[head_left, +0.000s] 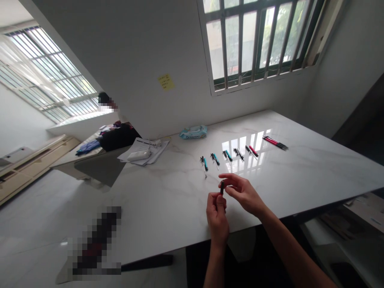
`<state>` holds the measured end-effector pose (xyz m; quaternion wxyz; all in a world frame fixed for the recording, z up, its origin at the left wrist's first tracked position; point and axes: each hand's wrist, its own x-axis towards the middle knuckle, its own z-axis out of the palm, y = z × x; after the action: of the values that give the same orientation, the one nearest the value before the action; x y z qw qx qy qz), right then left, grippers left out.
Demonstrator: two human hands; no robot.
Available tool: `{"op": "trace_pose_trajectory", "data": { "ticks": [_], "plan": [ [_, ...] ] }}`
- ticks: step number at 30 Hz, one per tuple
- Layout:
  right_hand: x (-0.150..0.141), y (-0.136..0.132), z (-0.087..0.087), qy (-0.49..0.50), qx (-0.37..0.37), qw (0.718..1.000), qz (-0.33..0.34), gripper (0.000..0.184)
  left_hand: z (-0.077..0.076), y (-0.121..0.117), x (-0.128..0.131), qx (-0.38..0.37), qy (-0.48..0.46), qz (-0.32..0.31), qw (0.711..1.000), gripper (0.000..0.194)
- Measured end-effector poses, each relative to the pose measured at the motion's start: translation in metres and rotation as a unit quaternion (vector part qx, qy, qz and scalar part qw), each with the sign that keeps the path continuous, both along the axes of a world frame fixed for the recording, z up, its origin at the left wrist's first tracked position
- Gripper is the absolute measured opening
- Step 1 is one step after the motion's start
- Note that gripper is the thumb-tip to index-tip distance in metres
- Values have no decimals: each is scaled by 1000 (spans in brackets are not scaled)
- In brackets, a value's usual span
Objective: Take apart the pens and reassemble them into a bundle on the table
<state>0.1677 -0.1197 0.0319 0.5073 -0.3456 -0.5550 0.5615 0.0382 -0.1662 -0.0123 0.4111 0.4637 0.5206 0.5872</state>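
My fingers (219,201) hide most of the small dark piece (222,187), so I can't tell what it is. My right forearm (289,244) runs off the bottom edge. The pixelated block (96,241) at lower left is blurred past naming, and the pens (228,156) are too small for detail.

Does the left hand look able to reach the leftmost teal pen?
Probably yes: the left hand sits close to the teal pen, nothing lies between them, though it is pinching a dark pen part with the right hand.
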Motion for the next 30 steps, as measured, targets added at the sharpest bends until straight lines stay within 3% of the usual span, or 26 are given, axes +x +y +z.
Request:
{"op": "trace_pose_trajectory", "data": {
  "ticks": [6,10,18,30],
  "plan": [
    [0,-3,0,-11,12,1000,-3,30,0,-2,0,6,3,1,1000,38],
    [2,-3,1,-30,24,999,-6,44,0,-2,1,5,-1,-3,1000,38],
    [-1,-5,10,-38,35,999,-14,48,6,3,-3,24,-43,0,999,35],
    [-7,-7,14,-42,45,998,-23,34,3,2,-8,-6,-51,20,998,36]
  ]
}}
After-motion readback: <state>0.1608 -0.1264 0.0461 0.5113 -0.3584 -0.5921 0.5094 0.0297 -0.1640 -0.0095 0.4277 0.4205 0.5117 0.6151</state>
